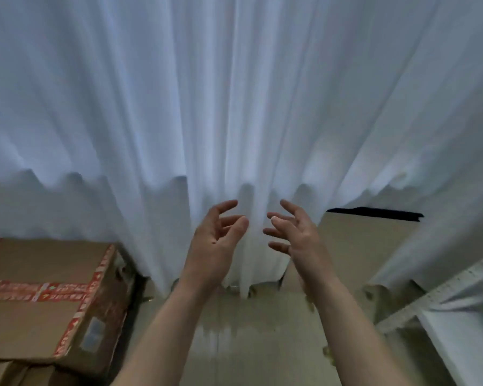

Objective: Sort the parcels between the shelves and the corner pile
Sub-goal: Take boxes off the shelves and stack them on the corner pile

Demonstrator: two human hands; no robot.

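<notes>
Nothing is held: the left hand and right hand hover before the curtain, fingers spread and loosely curled. A parcel is stacked on others at the floor's left edge, and the shelf is seen at its right edge. How much sorting is left cannot be judged.

The curtain across the upper frame is thin white cloth, matt and pleated. Lower left, the cardboard box is matt brown, sealed with smoother red-and-white printed tape. The floor is smooth, faintly glossy beige. Lower right, the shelf looks smooth, matt white
</notes>
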